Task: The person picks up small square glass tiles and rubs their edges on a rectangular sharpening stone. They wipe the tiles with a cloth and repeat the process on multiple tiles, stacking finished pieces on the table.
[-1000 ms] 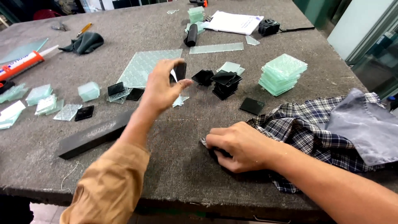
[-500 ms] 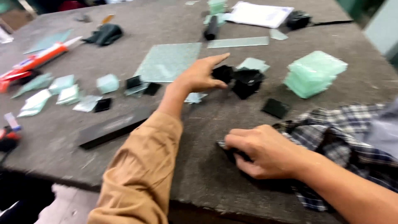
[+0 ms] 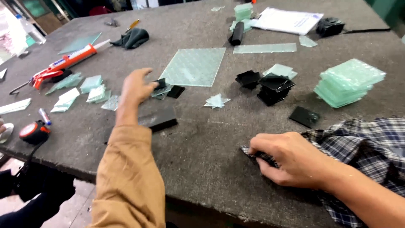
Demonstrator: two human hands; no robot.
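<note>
Small glass pieces [image 3: 162, 89], clear and black, lie under our left hand [image 3: 136, 88], whose fingers curl loosely over them, gripping nothing we can make out. A long black block [image 3: 152, 119] lies just near of that hand. Our right hand [image 3: 291, 158] presses flat on the corner of a plaid cloth [image 3: 367, 139] near the table's [image 3: 202, 160] near edge, fingers closed on the fabric. Between the hands the grey surface is bare. Farther off sit a large textured glass pane [image 3: 195, 65], a black square pile [image 3: 272, 86] and, right, a stack of green glass [image 3: 348, 82].
</note>
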